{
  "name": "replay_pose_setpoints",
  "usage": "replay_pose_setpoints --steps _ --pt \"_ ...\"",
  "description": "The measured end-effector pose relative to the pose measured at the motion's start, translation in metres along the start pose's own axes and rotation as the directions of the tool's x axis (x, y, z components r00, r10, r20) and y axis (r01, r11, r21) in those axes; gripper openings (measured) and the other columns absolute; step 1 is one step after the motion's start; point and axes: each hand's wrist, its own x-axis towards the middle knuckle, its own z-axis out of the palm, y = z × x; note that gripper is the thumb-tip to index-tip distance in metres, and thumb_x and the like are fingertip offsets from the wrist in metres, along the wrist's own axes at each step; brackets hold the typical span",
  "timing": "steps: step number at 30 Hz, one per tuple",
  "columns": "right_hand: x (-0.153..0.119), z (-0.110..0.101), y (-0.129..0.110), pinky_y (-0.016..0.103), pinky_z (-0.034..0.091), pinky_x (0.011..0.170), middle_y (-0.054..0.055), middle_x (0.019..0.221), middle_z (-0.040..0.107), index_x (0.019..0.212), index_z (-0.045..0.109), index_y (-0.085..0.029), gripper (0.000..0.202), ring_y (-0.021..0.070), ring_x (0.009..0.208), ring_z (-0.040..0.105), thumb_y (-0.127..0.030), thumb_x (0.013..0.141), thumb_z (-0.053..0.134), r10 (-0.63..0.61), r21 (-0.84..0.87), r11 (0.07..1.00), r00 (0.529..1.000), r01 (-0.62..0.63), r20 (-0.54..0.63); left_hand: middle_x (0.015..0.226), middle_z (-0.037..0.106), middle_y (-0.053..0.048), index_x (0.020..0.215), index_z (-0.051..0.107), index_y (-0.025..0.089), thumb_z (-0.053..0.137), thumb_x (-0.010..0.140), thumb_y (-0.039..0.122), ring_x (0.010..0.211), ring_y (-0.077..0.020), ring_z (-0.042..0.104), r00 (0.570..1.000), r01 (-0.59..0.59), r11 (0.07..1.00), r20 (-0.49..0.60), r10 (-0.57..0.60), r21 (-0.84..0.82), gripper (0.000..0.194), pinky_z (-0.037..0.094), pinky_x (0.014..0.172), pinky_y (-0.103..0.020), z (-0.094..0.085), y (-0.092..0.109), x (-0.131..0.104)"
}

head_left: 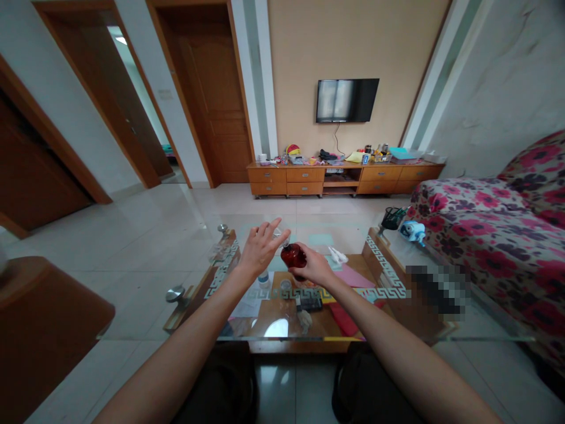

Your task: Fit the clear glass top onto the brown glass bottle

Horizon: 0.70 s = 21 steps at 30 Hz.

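Observation:
My right hand [314, 266] grips a small dark red bottle [293, 255] and holds it above the glass coffee table [194, 306]. My left hand [261, 245] is raised just left of the bottle, fingers spread apart, with the fingertips near the bottle's top. Whether a cap sits between those fingertips is too small to tell. Under the hands, on the table's lower shelf, lie a small clear jar [286, 287], a dark remote-like item [309, 302], pink paper [353, 277] and a red flat item [344, 321].
A floral sofa [498, 235] runs along the right. A black basket [392, 217] and a blue-white toy [413, 231] sit at the table's far right. A brown stool [44, 324] stands left. A TV [346, 100] hangs above a cluttered wooden cabinet [344, 174].

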Motion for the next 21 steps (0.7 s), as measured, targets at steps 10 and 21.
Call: replay_pose_setpoints --steps 10,21 --pt "-0.0001 0.0026 0.0039 0.044 0.055 0.098 0.007 0.136 0.071 0.155 0.047 -0.031 0.094 0.0326 0.117 0.071 -0.045 0.072 0.090 -0.016 -0.011 1.000 1.000 0.015 -0.019 0.163 0.046 -0.011 0.137 0.066 0.035 0.052 0.100 0.012 0.129 -0.0349 0.053 1.000 -0.021 1.000 0.000 0.021 -0.014 0.046 0.044 0.094 -0.049 0.0001 0.0011 0.0049" --pt "-0.0013 -0.0007 0.0001 0.042 0.054 0.097 0.006 0.134 0.072 0.152 0.049 -0.032 0.091 0.0303 0.115 0.071 -0.046 0.073 0.091 -0.002 -0.007 1.000 1.000 0.002 -0.015 0.164 0.046 -0.010 0.138 0.065 0.034 0.052 0.099 0.012 0.133 -0.0359 0.050 0.999 -0.035 0.999 0.010 0.036 -0.028 0.047 0.043 0.099 -0.051 -0.0032 0.0042 0.0087"
